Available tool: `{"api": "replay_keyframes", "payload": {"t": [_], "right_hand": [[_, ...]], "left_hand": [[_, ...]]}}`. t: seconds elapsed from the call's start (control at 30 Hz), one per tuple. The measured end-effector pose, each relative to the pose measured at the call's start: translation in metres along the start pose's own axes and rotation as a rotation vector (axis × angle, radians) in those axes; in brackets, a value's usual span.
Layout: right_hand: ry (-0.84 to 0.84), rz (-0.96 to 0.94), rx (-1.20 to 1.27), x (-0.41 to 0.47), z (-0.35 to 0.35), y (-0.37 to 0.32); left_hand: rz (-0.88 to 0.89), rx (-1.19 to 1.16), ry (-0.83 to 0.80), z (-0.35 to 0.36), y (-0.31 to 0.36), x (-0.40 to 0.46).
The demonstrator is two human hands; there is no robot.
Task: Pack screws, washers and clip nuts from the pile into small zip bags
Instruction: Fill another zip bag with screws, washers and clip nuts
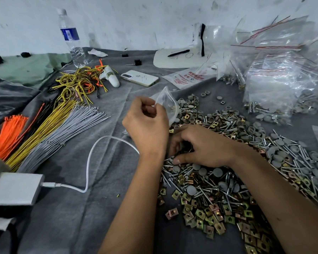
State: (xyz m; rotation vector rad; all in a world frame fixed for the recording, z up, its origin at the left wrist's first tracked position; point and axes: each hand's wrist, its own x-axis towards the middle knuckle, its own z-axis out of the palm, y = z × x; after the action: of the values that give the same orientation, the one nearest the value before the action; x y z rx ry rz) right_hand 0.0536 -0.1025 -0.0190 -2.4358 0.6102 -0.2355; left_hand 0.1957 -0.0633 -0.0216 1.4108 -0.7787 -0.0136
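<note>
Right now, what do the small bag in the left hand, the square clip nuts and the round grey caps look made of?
Small clear zip bag: thin glossy plastic film, see-through. Square yellowish clip nuts: plated sheet metal, likely; iridescent gold sheen. Round grey caps: matte, probably plastic or rubber.

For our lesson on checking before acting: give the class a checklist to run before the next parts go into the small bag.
1. Left hand holds the zip bag: ok.
2. Bag mouth open: cannot tell.
3. Right hand down on the pile: ok.
4. Right hand's grip holds parts: cannot tell, fingers hide it.
5. Screws, washers and clip nuts all within reach: ok.
</note>
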Motion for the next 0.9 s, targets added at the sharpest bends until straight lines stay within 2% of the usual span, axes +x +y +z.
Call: {"api": "replay_keyframes", "payload": {"t": [0.13,0.27,0.37,0.57,0.77,0.83,0.9], "right_hand": [[0.128,0.021,0.152,-0.006,-0.007,0.006],[0.581,-0.065,0.269,-0.008,-0.011,0.008],[0.776,-0.068,0.105,-0.001,-0.009,0.006],[0.829,-0.066,-0.008,0.002,-0.005,0.0],[1.0,-0.051,-0.051,0.0,-0.006,-0.002],[0.896,-0.016,-0.077,0.0,-0.005,0.0],[0.594,-0.012,-0.099,0.002,-0.001,0.0]], "left_hand": [[-0.047,0.005,0.009,-0.001,-0.001,0.002],[-0.032,0.0,-0.121,0.002,0.0,-0.002],[-0.039,-0.011,-0.179,0.004,0.0,-0.005],[-0.049,0.014,-0.275,0.004,0.001,-0.006],[-0.131,-0.069,-0.159,-0.002,0.003,0.001],[-0.157,-0.089,-0.1,-0.003,0.005,0.002],[-0.17,-0.102,-0.02,-0.004,0.007,0.003]]}}
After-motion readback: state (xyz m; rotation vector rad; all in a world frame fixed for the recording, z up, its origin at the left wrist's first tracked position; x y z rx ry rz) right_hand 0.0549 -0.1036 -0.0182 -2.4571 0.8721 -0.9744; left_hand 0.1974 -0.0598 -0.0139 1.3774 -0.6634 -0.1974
